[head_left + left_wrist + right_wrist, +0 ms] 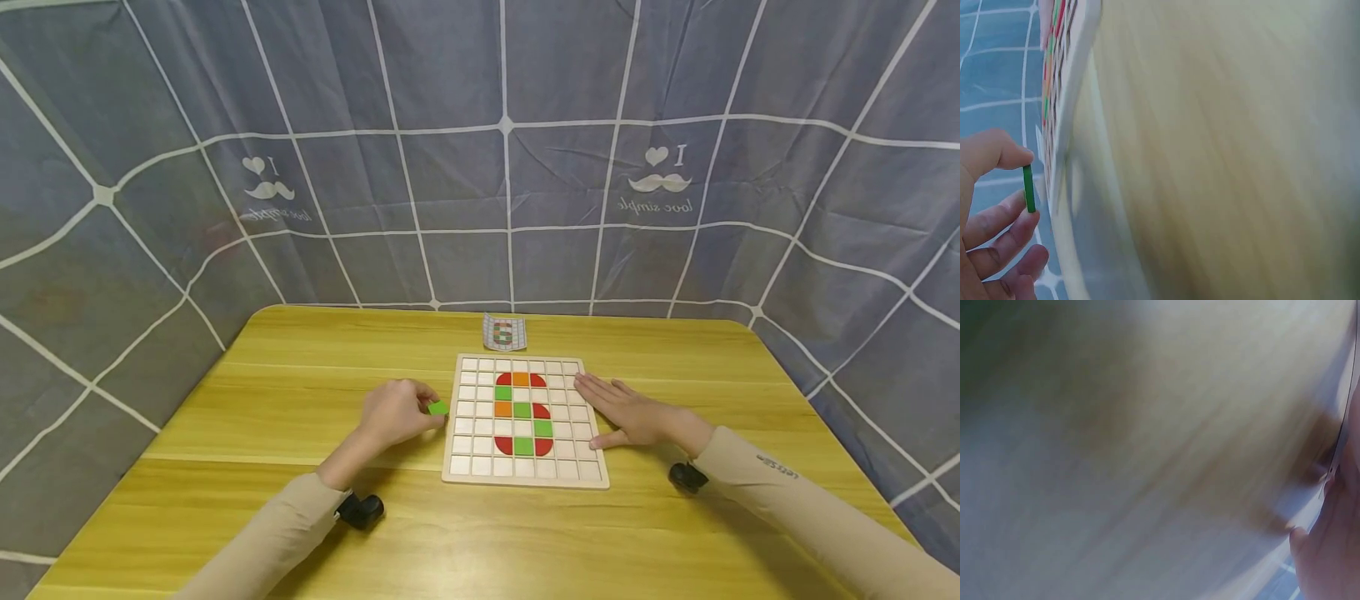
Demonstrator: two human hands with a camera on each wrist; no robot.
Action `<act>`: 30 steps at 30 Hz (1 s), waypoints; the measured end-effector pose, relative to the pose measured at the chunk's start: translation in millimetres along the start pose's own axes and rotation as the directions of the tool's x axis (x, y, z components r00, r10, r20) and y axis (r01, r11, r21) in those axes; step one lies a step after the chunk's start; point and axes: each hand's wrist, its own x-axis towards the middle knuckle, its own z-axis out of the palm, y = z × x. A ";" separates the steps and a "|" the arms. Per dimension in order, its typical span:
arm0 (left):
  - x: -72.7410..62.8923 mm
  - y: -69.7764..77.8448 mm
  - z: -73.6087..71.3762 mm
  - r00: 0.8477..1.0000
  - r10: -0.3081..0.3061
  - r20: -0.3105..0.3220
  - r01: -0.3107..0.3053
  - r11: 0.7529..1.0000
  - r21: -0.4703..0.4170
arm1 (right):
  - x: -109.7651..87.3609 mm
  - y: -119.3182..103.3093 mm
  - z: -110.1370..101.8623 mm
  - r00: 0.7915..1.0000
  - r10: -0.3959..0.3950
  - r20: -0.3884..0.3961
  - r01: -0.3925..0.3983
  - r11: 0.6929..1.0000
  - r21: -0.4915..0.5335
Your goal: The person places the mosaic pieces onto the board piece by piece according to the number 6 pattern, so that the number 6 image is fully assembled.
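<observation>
My left hand (395, 412) pinches a small green square tile (438, 408) between thumb and fingers, just left of the board. The left wrist view shows the tile (1029, 189) edge-on. A wooden grid board (472, 479) lies flat on the table, with red, orange and green tiles set in its middle columns. Among them are a red rounded tile (503, 445), an orange tile (503, 409) and a green tile (523, 447). My right hand (633, 414) rests on the board's right edge with its fingers straight. Only part of that hand (1332, 544) shows in the right wrist view.
Behind the board lies a small printed card (505, 332) with a coloured grid figure. The wooden table (300, 367) ends at a grey checked curtain (450, 183) at the back and sides. Each wrist carries a black camera, the left one (362, 510) close above the table.
</observation>
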 end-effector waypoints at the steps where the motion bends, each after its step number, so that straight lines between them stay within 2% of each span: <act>1: 1.0 2.8 1.1 1.000 0.006 -0.001 -0.006 1.000 -0.006 | -0.2 -0.3 -0.6 1.000 0.001 0.003 -0.001 1.000 0.005; 13: 11.0 29.8 15.1 0.991 0.131 0.029 -0.127 0.986 -0.112 | 1.8 -0.2 -0.3 0.999 0.023 0.035 -0.022 1.000 -0.015; 17: 14.5 37.7 19.3 0.985 0.169 0.042 -0.164 0.981 -0.108 | 1.3 0.1 -0.6 0.999 0.026 0.037 -0.026 1.000 -0.017; 23: 19.7 45.6 26.4 0.968 0.242 0.072 -0.234 0.967 -0.098 | 1.5 0.9 -0.6 1.000 0.013 0.020 -0.012 1.000 -0.023; 30: 23.8 49.7 33.4 0.958 0.267 0.100 -0.260 0.962 -0.081 | 2.4 1.8 -0.6 0.999 0.022 0.030 -0.021 1.000 -0.021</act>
